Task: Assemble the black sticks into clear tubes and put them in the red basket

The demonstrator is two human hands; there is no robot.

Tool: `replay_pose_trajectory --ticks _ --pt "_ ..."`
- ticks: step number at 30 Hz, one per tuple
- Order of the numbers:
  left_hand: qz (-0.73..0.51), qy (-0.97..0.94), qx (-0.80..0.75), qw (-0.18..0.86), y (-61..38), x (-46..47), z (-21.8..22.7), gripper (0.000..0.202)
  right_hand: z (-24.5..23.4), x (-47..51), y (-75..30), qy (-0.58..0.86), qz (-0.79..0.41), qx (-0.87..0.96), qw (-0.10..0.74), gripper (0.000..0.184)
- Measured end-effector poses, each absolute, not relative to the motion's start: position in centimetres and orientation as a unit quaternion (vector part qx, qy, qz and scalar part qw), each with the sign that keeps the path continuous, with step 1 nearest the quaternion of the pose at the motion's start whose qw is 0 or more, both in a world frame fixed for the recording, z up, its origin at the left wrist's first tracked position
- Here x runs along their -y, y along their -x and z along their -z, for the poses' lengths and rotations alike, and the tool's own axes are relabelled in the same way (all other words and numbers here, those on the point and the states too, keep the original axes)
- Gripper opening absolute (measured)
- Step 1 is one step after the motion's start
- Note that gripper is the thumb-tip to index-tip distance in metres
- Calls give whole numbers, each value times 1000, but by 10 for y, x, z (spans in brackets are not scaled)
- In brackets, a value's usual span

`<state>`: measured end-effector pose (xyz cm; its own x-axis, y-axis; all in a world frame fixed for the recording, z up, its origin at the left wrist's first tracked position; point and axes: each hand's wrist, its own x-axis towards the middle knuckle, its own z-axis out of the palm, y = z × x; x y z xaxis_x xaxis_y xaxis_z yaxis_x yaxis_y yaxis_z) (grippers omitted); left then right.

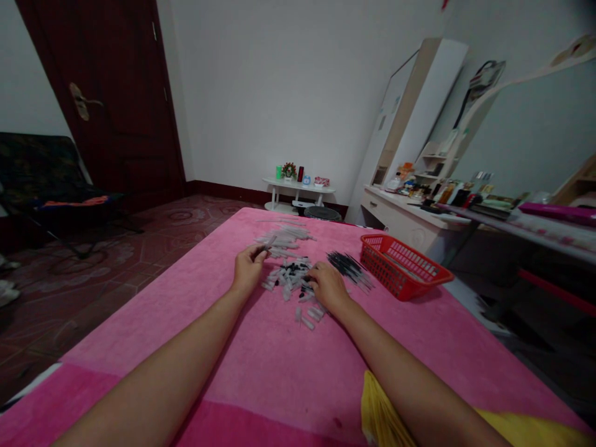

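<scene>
Pen assembly: left hand (248, 266) pinches a clear pen barrel (270, 242) above the pink blanket (186, 310); right hand (328, 285) rests curled on the loose parts pile (291, 276), grasp indiscernible. Selecting one piece at a time seems best.

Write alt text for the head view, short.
Two bare arms reach over a pink cloth: the left hand pinches a thin pen-like piece, and the right hand rests on a pile of small clear and black parts. A bundle of black refills and a red basket lie to the right.
</scene>
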<state>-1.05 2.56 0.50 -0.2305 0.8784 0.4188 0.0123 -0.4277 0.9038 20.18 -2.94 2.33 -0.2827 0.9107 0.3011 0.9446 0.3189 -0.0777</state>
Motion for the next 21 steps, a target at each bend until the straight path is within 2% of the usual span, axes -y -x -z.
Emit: replay_pose_trajectory --ticks 3,5,7,11,14,17,21 --pt "-643 -560 -426 303 9 -27 -1 26 -21 30 -200 588 76 793 136 16" --pt "-623 -595 -429 273 8 -27 3 24 -20 30 -201 592 79 787 158 12" --pt "-596 -638 -424 243 8 -28 8 23 -20 32 -204 595 62 770 220 10" --pt "-515 -742 -395 170 9 -24 12 24 -23 35 -210 583 -15 709 396 13" --pt "-462 -793 -382 111 7 -17 7 26 -26 36 -211 537 -100 686 480 14" --pt "-437 -813 -376 81 4 -10 1 27 -28 38 -207 506 -173 675 509 17" --pt "-430 -820 -372 64 1 -5 -3 26 -30 41 -202 509 -192 662 515 19"
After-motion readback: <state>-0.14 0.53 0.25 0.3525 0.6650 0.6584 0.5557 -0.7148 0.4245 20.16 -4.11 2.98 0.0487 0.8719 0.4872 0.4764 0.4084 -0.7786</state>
